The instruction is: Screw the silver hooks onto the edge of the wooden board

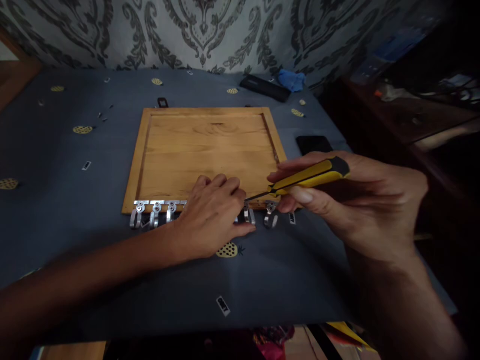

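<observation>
A framed wooden board (206, 150) lies flat, with a metal strip of hooks (156, 209) along its near edge. My left hand (215, 215) is closed over that edge, fingers curled on the board and thumb below by the hooks; it covers the middle of the strip. In my right hand (360, 200) is a screwdriver (311, 176) with a yellow and black handle, gripped between thumb and fingers. Its thin shaft points left, and the tip reaches a hook (247, 212) beside my left fingers. Another hook (270, 214) sits farther right on the edge.
A dark blue cloth with pineapple prints (82, 130) covers the table. Behind the board lie a black case (265, 88), a crumpled blue cloth (291, 80) and several small pieces (102, 116). A black phone-like object (313, 144) rests right of the board. Patterned fabric (204, 35) rises at the back.
</observation>
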`<action>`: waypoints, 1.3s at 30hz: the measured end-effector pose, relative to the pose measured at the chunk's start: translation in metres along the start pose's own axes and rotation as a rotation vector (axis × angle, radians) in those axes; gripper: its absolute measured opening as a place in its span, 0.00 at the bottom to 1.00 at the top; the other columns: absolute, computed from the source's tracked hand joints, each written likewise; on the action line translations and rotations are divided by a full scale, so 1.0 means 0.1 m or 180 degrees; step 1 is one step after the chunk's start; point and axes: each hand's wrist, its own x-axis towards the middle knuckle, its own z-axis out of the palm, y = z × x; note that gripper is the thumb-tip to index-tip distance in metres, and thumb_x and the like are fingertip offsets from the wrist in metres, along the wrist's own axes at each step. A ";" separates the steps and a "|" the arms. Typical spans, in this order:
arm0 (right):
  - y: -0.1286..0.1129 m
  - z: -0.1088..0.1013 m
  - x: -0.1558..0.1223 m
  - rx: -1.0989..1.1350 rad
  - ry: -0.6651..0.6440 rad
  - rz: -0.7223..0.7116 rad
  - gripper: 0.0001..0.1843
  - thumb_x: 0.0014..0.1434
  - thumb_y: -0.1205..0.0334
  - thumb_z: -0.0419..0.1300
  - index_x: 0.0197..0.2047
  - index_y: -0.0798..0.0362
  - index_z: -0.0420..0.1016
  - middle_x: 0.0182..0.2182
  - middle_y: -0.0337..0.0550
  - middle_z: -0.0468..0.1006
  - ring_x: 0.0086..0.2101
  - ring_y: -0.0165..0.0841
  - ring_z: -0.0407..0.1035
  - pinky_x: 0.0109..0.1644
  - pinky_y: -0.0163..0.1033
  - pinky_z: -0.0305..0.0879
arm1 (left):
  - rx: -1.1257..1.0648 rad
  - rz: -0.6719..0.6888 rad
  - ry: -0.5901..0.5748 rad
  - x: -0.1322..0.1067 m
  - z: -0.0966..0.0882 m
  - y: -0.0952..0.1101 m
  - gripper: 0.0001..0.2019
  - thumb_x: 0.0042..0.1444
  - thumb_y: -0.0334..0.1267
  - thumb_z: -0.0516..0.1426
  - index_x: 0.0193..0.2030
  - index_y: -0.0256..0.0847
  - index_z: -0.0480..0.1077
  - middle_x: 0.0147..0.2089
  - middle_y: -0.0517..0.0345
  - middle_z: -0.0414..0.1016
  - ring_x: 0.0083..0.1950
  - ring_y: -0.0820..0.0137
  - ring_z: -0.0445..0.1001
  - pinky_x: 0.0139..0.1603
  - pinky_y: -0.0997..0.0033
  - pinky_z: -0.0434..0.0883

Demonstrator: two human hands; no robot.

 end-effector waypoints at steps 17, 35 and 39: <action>0.17 0.14 0.00 -0.0517 0.1384 -0.0686 0.15 0.53 0.54 0.71 0.29 0.49 0.70 0.20 0.31 0.72 0.19 0.26 0.66 0.20 0.35 0.57 | 0.0001 -0.0046 -0.0102 0.01 0.01 -0.03 0.19 0.59 0.53 0.62 0.45 0.37 0.75 0.46 0.50 0.74 0.52 0.55 0.70 0.48 0.57 0.65; 0.17 0.15 0.00 -0.0394 0.0988 -0.0730 0.12 0.54 0.65 0.71 0.30 0.50 0.70 0.21 0.29 0.72 0.19 0.24 0.67 0.20 0.31 0.65 | 0.0028 -0.0048 -0.0118 0.02 -0.02 0.01 0.20 0.58 0.53 0.62 0.45 0.37 0.75 0.45 0.50 0.74 0.51 0.55 0.71 0.48 0.57 0.65; 0.14 0.14 0.00 -0.0423 0.0806 -0.0714 0.11 0.53 0.67 0.71 0.30 0.50 0.72 0.23 0.32 0.74 0.24 0.27 0.70 0.24 0.34 0.67 | 0.0043 -0.0025 -0.0077 0.02 -0.01 0.00 0.20 0.59 0.53 0.62 0.46 0.36 0.75 0.46 0.50 0.74 0.52 0.54 0.71 0.48 0.56 0.65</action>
